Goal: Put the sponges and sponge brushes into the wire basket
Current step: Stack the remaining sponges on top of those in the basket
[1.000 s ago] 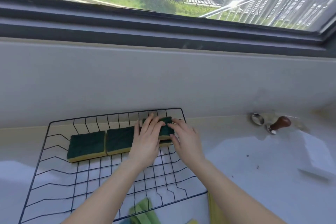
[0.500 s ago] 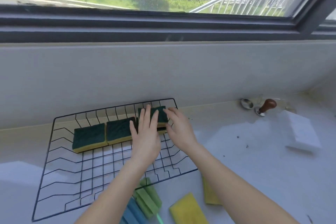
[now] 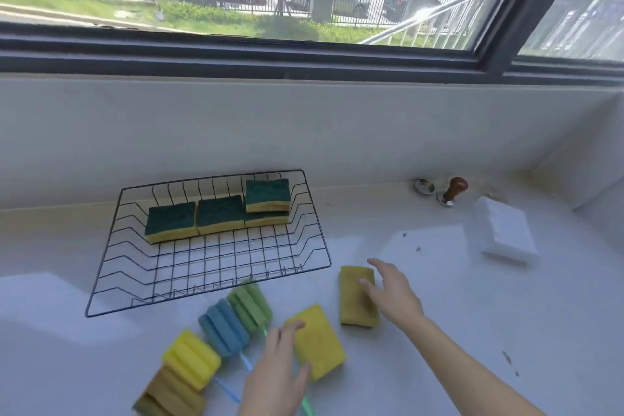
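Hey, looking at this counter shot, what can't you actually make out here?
- Brush handles: head view, mostly hidden under the left hand.
- Brown brush: blurred, cut by the bottom edge.
- Fourth green sponge in the basket: mostly covered by the stacked sponge.
- Right hand: motion-blurred, grip on the olive sponge unclear.

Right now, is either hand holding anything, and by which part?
Nothing is lifted. The left hand curls around the bright yellow sponge's near-left edge; the right hand rests open on the olive sponge.
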`<state>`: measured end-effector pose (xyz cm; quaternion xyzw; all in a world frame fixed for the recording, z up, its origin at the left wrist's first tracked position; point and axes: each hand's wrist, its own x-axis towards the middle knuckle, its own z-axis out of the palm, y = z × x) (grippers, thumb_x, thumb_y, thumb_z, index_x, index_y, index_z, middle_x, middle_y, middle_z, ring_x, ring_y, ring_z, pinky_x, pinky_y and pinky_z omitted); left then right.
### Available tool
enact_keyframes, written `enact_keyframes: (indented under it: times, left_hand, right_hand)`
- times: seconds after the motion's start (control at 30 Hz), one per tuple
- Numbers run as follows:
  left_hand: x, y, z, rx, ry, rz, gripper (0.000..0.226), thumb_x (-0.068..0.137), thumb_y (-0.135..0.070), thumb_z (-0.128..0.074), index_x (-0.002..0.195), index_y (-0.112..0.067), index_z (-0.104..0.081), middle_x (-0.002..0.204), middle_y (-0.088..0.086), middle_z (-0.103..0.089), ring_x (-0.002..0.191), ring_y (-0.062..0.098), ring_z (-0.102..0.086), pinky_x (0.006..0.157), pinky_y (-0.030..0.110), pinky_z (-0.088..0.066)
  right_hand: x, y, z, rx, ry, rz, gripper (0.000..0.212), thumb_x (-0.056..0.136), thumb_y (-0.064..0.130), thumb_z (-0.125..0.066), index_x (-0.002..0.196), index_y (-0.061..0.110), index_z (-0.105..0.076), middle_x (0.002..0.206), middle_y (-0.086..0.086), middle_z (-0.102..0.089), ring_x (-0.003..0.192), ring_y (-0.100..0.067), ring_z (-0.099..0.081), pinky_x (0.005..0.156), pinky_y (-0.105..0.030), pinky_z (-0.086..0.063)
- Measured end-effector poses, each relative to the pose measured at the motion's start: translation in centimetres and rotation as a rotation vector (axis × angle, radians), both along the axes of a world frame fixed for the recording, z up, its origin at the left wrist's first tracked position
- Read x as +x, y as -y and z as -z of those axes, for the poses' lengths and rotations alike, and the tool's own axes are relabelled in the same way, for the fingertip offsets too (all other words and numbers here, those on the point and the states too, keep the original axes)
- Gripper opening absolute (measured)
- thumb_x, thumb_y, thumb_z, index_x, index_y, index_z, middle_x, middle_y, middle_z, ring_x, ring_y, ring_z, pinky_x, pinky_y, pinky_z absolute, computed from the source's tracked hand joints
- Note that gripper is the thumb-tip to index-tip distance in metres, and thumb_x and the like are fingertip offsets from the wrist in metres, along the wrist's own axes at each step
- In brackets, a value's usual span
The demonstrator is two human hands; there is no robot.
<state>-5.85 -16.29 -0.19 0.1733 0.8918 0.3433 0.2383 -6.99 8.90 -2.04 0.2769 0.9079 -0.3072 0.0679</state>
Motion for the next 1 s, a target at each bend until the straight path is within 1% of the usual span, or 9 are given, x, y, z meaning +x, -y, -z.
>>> enact_keyframes:
  times: [0.07, 0.17, 0.33, 0.43, 0.53, 0.63, 0.77, 0.9, 1.0]
  left_hand:
    - [-0.3, -1.7, 0.4, -0.059, 0.005, -0.006, 0.067, 0.08, -0.037, -0.057, 0.136, -0.038, -0.02, 0.118, -0.005, -0.03, 0.097, 0.019, -0.056, 0.078, 0.031, -0.051]
    - [-0.5, -3.7, 1.1, -0.151, 0.003, 0.002, 0.075, 0.078, -0.043, -0.058, 0.141, -0.032, -0.018, 0.124, -0.001, -0.026, 0.11, 0.021, -0.051, 0.083, 0.033, -0.05]
    - [0.0, -4.9, 3.0, -0.237, -0.041, -0.091, 0.073, 0.073, -0.046, -0.059, 0.135, -0.03, -0.024, 0.123, -0.001, -0.026, 0.103, 0.024, -0.058, 0.067, 0.031, -0.045]
    - [0.0, -5.3, 3.3, -0.253, -0.043, -0.118, 0.071, 0.072, -0.043, -0.063, 0.132, -0.03, -0.028, 0.127, 0.0, -0.023, 0.103, 0.025, -0.058, 0.07, 0.032, -0.047]
    - [0.0, -5.5, 3.2, -0.263, -0.043, -0.135, 0.066, 0.068, -0.039, -0.067, 0.123, -0.032, -0.032, 0.14, 0.001, -0.008, 0.104, 0.028, -0.059, 0.071, 0.031, -0.047]
    - [0.4, -5.5, 2.6, -0.226, -0.017, -0.138, 0.063, 0.063, -0.037, -0.069, 0.114, -0.029, -0.033, 0.13, -0.001, -0.024, 0.098, 0.024, -0.058, 0.07, 0.032, -0.049]
    - [2.1, -5.4, 2.1, -0.164, -0.109, -0.196, 0.064, 0.061, -0.032, -0.069, 0.111, -0.024, -0.029, 0.117, -0.003, -0.03, 0.084, 0.02, -0.05, 0.064, 0.032, -0.048]
    - [4.0, -5.2, 1.8, -0.084, -0.291, -0.18, 0.079, 0.07, -0.015, -0.061, 0.135, -0.033, -0.02, 0.123, -0.007, -0.029, 0.077, 0.025, -0.057, 0.057, 0.036, -0.048]
    - [5.3, -5.6, 1.4, -0.085, -0.343, -0.141, 0.07, 0.071, -0.011, -0.056, 0.131, -0.039, -0.031, 0.11, -0.006, -0.031, 0.073, 0.026, -0.056, 0.057, 0.039, -0.052]
  right_hand:
    - [-0.7, 0.9, 0.6, 0.066, 0.028, -0.095, 0.051, 0.089, 0.04, -0.055, 0.137, 0.033, -0.036, 0.143, 0.007, -0.038, 0.128, -0.018, -0.037, 0.092, -0.04, -0.046]
    - [-1.0, 2.4, 0.8, 0.086, 0.051, -0.222, 0.049, 0.089, 0.031, -0.058, 0.134, 0.033, -0.038, 0.141, 0.007, -0.037, 0.124, -0.02, -0.038, 0.087, -0.038, -0.049]
    - [0.0, 2.8, 0.5, 0.094, 0.111, -0.414, 0.045, 0.084, 0.016, -0.06, 0.123, 0.03, -0.043, 0.136, 0.007, -0.04, 0.121, -0.022, -0.039, 0.079, -0.037, -0.047]
    - [0.9, 2.5, 0.3, 0.118, 0.142, -0.479, 0.042, 0.082, 0.013, -0.061, 0.118, 0.025, -0.042, 0.13, 0.001, -0.041, 0.116, -0.025, -0.04, 0.074, -0.035, -0.044]
    - [1.9, 2.3, 0.2, 0.132, 0.174, -0.509, 0.042, 0.081, 0.013, -0.062, 0.116, 0.021, -0.041, 0.128, -0.003, -0.042, 0.115, -0.027, -0.039, 0.071, -0.033, -0.039]
    - [3.6, 2.0, 0.2, 0.111, 0.172, -0.508, 0.04, 0.08, 0.014, -0.062, 0.113, 0.02, -0.04, 0.124, -0.002, -0.045, 0.113, -0.026, -0.039, 0.07, -0.033, -0.037]
    - [7.1, 1.1, 0.6, 0.041, -0.013, -0.399, 0.037, 0.077, 0.015, -0.058, 0.108, 0.025, -0.039, 0.115, 0.009, -0.046, 0.107, -0.019, -0.04, 0.069, -0.035, -0.043]
    - [10.3, -0.1, 0.9, -0.007, -0.329, -0.268, 0.044, 0.072, 0.017, -0.064, 0.099, 0.036, -0.035, 0.106, 0.023, -0.035, 0.099, -0.011, -0.038, 0.061, -0.033, -0.045]
    - [11.0, -1.2, 0.5, 0.058, -0.435, -0.295, 0.064, 0.069, 0.009, -0.065, 0.116, 0.039, -0.034, 0.113, 0.018, -0.033, 0.102, -0.008, -0.035, 0.055, -0.031, -0.046]
